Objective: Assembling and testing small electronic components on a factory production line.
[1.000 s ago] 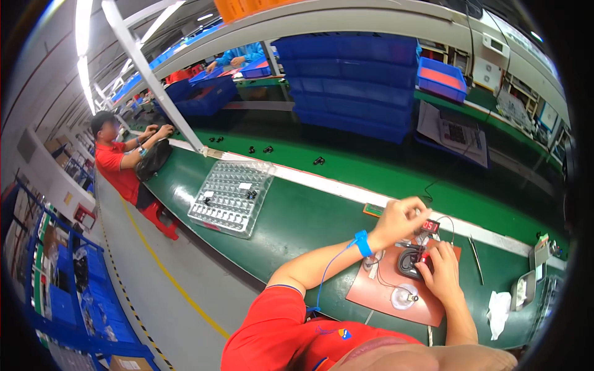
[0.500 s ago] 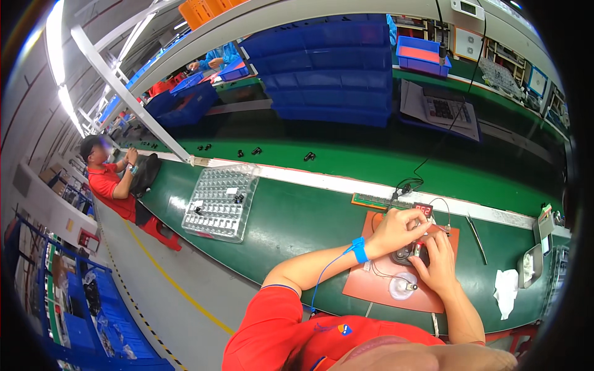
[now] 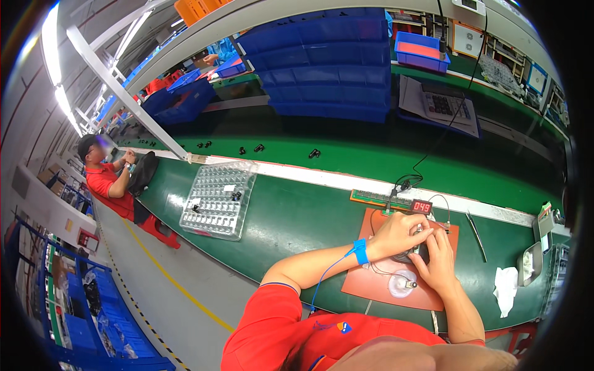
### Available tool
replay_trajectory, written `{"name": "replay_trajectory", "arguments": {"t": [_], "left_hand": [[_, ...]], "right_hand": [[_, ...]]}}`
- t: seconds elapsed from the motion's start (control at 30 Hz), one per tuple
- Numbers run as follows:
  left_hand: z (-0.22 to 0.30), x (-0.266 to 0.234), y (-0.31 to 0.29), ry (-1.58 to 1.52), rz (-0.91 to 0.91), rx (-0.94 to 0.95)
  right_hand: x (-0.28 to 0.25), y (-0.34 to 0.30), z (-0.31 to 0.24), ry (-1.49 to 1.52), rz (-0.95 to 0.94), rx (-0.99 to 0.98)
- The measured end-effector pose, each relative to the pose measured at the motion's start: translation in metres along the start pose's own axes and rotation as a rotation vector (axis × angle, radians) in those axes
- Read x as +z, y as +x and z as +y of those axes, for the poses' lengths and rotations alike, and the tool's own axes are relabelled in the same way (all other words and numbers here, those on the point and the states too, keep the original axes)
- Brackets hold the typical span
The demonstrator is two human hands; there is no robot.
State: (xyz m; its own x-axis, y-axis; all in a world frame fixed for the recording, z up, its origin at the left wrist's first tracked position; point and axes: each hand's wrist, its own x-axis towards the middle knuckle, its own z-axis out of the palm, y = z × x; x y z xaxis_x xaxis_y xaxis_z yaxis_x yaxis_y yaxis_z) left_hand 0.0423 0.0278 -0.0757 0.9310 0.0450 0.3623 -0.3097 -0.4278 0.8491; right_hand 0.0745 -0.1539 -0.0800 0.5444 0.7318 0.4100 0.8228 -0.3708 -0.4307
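Both my hands meet over an orange-red mat (image 3: 359,284) on the green bench. My left hand (image 3: 399,235), with a blue wrist strap (image 3: 359,250), is closed in a pinch; what its fingertips hold is hidden. My right hand (image 3: 440,263) is closed, thumb and fingers around a small dark part (image 3: 423,252). Beneath them a black round base (image 3: 402,257) is mostly covered. Close by on the mat lies a whitish translucent disc (image 3: 401,284) with a small metal-ended piece (image 3: 411,285) on it. Just beyond my fingers stands a small red digit display (image 3: 421,206) with wires.
A clear compartment tray (image 3: 216,201) with a few black parts sits left. Tweezers (image 3: 476,237), a white cloth (image 3: 506,290) and a grey container (image 3: 530,264) lie right. Beyond, small black parts (image 3: 315,153) rest on a green strip before stacked blue bins (image 3: 322,68). A co-worker (image 3: 111,179) sits far left.
My left fingers have dipped closer to my right fingertips, covering more of the part between them. The display's digits have changed. Black parts on the green strip have shifted slightly right.
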Motion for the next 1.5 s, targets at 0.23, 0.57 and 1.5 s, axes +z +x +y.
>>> {"name": "replay_trajectory", "arguments": {"t": [0.23,0.57,1.5], "left_hand": [[0.0,0.001,0.001,-0.023,-0.023,-0.008],[0.005,-0.021,0.009,-0.006,-0.008,-0.054],[0.003,-0.005,0.009,0.116,-0.003,-0.077]], "right_hand": [[-0.002,-0.002,0.003,0.009,-0.015,0.01],[-0.007,0.004,-0.008,0.047,0.022,-0.001],[-0.012,-0.009,-0.006,0.236,0.002,0.139]]}}
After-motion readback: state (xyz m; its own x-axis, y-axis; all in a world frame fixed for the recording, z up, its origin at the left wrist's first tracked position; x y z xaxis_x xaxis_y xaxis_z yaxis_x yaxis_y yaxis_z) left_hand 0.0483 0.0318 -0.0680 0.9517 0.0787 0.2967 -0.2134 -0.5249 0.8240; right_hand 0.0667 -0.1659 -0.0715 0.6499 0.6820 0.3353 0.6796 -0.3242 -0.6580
